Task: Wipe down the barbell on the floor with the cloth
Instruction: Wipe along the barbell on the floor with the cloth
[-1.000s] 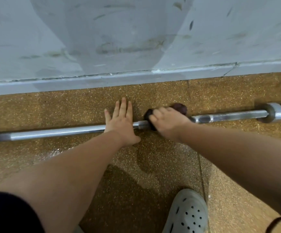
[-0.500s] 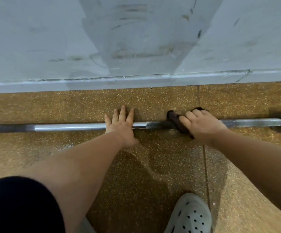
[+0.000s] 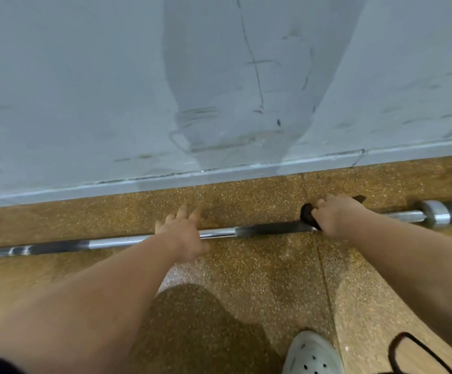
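**A:** Where is the barbell lying?

**B:** The barbell [image 3: 127,241] is flat on the speckled floor [image 3: 246,268], near the foot of the wall [image 3: 84,103]. Its long axis runs left to right, roughly parallel to the wall. The collar [image 3: 435,214] and the darker sleeve are at the far right, and the left end runs out of view.

**A:** And the hands?

**B:** The left hand [image 3: 183,233] rests on the shaft near the middle, its fingers spread and fairly straight, pressing down without wrapping round. The right hand [image 3: 335,215] is further right, its fingers curled round the dark cloth [image 3: 308,215], which is bunched over the bar.

**A:** How would you expect it to handle?

**B:** It looks like steel, so I'd judge it heavy and rigid. Being round, it could roll on the floor, which is probably why the flat palm pins it. The bright, smooth stretches look slick, and the duller grey bands look rougher and may drag on the fabric. The cloth is soft and light, so it folds round the shaft easily.

**A:** Where's the best place to hold?

**B:** Press down mid-shaft, and wrap the cloth fully round the bar to slide it along the length
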